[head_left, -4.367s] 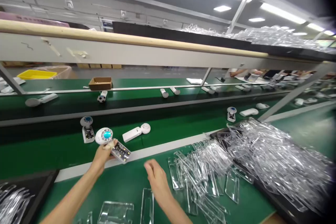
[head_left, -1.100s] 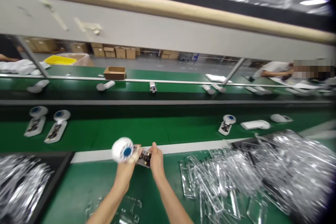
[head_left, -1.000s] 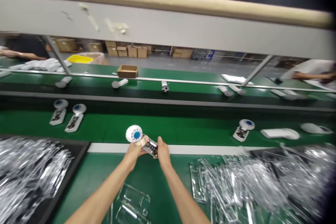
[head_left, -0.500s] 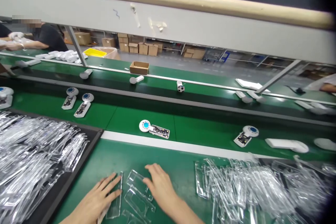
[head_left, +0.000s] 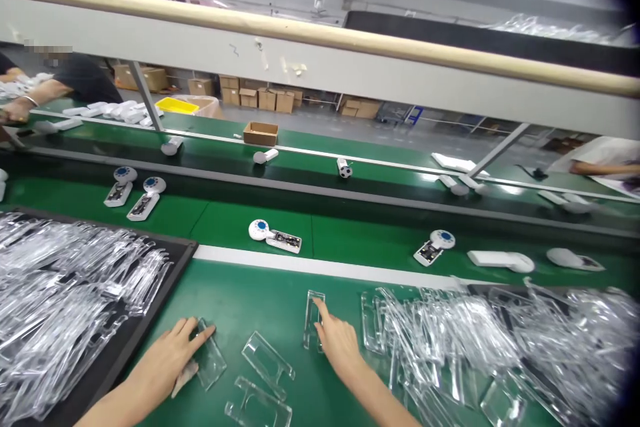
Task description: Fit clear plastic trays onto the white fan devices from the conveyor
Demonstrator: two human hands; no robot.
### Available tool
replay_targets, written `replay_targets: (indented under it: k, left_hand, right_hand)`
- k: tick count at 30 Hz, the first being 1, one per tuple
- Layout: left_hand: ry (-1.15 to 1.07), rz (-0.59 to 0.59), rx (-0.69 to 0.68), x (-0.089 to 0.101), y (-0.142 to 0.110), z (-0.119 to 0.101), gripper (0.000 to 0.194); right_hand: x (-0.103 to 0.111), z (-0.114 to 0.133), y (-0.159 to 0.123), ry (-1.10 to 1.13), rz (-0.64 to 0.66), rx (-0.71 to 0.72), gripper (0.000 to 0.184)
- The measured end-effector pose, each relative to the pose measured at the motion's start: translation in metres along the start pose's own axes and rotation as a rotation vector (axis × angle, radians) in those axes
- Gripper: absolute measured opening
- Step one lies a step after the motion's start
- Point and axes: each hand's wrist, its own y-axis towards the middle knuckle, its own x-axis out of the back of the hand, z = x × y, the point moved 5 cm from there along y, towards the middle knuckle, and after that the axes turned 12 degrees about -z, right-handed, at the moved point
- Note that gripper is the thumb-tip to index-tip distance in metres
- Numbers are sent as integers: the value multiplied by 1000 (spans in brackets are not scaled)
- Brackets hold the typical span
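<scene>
Factory line. Green bench (head_left: pixel 280 300) in front, white strip along its far edge, green belt (head_left: pixel 360 233) just past that. Left hand (head_left: pixel 163 363) near the bench's front-left, fingers spread wide, tips on the edge of a clear blister (head_left: pixel 210 357), not wrapped around it. Pale scrap (head_left: pixel 184 377) beside the palm, can't tell what it is. Right hand (head_left: pixel 340 341) mid-bench, fingers close together, index tip (head_left: pixel 320 307) on the near end of a second blister (head_left: pixel 313 320), no grip. Third blister (head_left: pixel 267 355) and fourth blister (head_left: pixel 257 403) lie flat between the hands, touching neither. Big heap (head_left: pixel 465 340) of blisters at the bench's right, just beside the right hand. Black tray (head_left: pixel 145 327) at the bench's left edge, piled with more. Fan (head_left: pixel 274 237) on the belt near the strip: white round head, blue hub, bare circuit board, well apart from both hands. Co-worker (head_left: pixel 85 80) at far left, beyond the line.
</scene>
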Motion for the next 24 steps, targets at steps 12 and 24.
replay_targets:
  k: [12,24]
  left_hand:
    - [-68,-2,-28,-4,-4,14,39]
    - [-932,56,291,40,-11,31,25]
  right_hand:
    - [17,12,-16,25,0,668,43]
    - [35,85,-20,338,349,351,45]
